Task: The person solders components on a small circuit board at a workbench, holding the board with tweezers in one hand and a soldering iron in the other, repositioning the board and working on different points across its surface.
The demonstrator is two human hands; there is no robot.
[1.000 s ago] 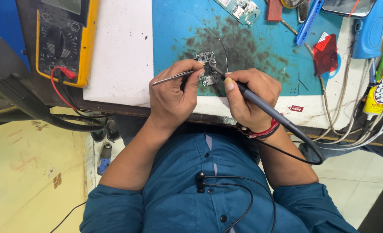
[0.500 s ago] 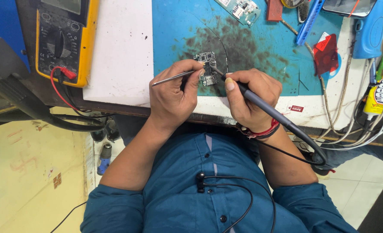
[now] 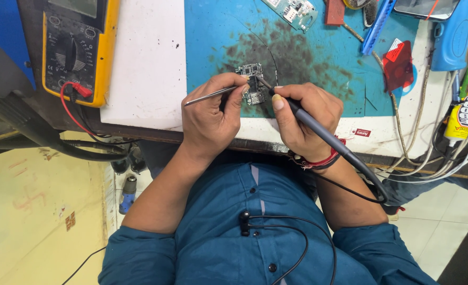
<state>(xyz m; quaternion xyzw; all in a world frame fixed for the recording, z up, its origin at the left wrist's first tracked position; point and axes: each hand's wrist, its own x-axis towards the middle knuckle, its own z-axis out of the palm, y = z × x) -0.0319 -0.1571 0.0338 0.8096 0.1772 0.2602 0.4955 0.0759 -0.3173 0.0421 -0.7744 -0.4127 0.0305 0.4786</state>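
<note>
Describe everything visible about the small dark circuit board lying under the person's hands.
The small dark circuit board lies flat on the stained blue work mat, near the mat's front edge. It looks dark green-black, studded with tiny silvery components. The left hand brings thin metal tweezers to it; the right hand angles a black soldering iron tip onto its edge. Fingers hide its lower part.

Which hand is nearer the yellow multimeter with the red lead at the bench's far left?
Left. The left hand, holding metal tweezers, sits right of the yellow multimeter. The right hand, gripping the dark soldering iron, lies farther right.
</note>
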